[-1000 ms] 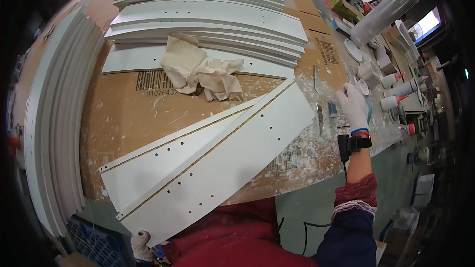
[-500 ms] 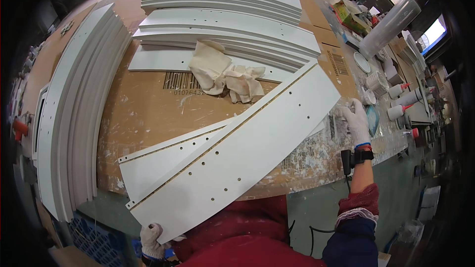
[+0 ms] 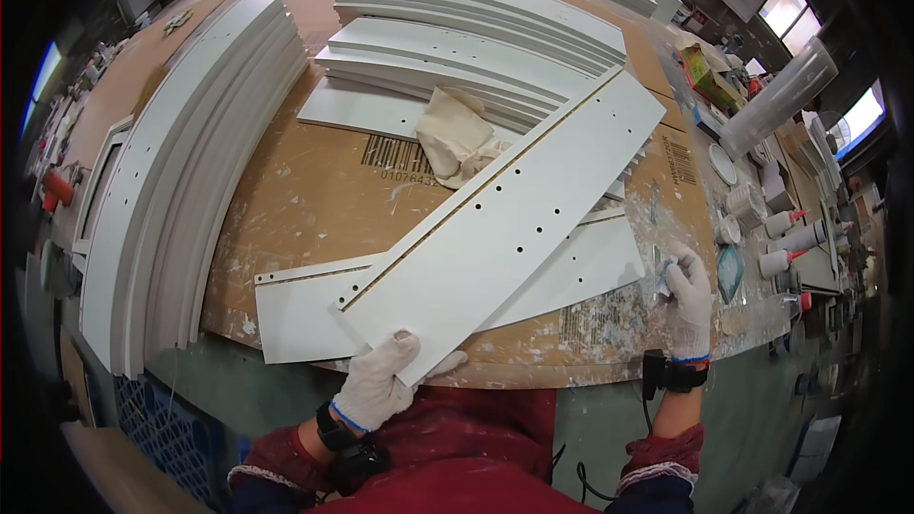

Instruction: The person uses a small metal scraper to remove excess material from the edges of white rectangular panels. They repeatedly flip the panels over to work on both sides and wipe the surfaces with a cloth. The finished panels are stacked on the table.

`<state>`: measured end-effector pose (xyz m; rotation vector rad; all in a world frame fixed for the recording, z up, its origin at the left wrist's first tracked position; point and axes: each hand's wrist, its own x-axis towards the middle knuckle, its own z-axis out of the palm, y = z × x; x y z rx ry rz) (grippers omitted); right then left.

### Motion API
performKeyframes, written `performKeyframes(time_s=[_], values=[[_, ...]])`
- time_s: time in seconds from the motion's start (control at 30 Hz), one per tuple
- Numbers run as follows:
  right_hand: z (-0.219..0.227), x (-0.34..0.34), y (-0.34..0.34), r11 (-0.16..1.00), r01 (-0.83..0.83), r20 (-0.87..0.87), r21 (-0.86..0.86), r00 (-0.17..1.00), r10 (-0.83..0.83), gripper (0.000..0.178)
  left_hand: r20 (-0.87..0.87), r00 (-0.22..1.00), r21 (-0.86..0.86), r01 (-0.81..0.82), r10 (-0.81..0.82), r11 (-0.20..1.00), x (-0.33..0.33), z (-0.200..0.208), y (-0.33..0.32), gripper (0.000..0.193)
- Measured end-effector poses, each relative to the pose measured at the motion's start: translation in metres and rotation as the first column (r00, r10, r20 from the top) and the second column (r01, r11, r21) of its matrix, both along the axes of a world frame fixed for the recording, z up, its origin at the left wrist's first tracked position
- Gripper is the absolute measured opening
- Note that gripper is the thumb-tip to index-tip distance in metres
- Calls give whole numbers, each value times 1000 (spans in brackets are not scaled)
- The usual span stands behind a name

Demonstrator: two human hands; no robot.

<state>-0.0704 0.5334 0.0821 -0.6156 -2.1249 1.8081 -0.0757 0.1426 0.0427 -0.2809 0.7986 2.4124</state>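
Observation:
A long white board (image 3: 495, 200) with drilled holes and a brown groove lies slantwise before me. My left hand (image 3: 379, 383), in a white knit glove, grips its near lower corner, thumb on top. Beneath it lies another white grooved board (image 3: 581, 266), partly covered. My gloved right hand (image 3: 689, 287) is closed at the table's right side, around a small, thin grey-blue piece (image 3: 663, 274) whose kind I cannot make out. Beyond the top board, a crumpled cream cloth (image 3: 455, 133) rests by the stacked boards, partly hidden.
Stacked white boards stand at the left (image 3: 181, 171) and the back (image 3: 476, 14). Cardboard (image 3: 286, 219) covers the table. On the right are red-tipped bottles (image 3: 783, 262), a roll of clear film (image 3: 781, 95) and a white lid (image 3: 722, 164). A blue plastic pallet (image 3: 162, 428) lies low at left.
The top board has shifted up and to the right over the lower one, my left hand moving with it. My right hand has come lower, and a small piece now shows in its fingers.

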Motion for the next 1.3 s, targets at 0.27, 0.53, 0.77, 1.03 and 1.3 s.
performKeyframes(time_s=[0.27,0.53,0.77,1.03,1.3], values=[[0,-20,-60,909,-298,-27,-291,952,304,48,78,996,40,34,-37,999,5,-2,6,35],[-22,-35,-71,808,-364,-163,-463,931,326,55,-4,917,-343,373,-399,862,8,-2,8,45],[-23,-17,-66,845,-374,-85,-381,925,371,55,38,807,-156,587,-589,795,20,-27,20,41],[-32,0,-82,712,-416,-86,-566,888,451,52,60,732,-130,680,-679,722,20,-37,24,41],[-39,6,-73,614,-444,-170,-652,875,453,51,3,435,-566,744,-901,357,-12,28,-30,35]])
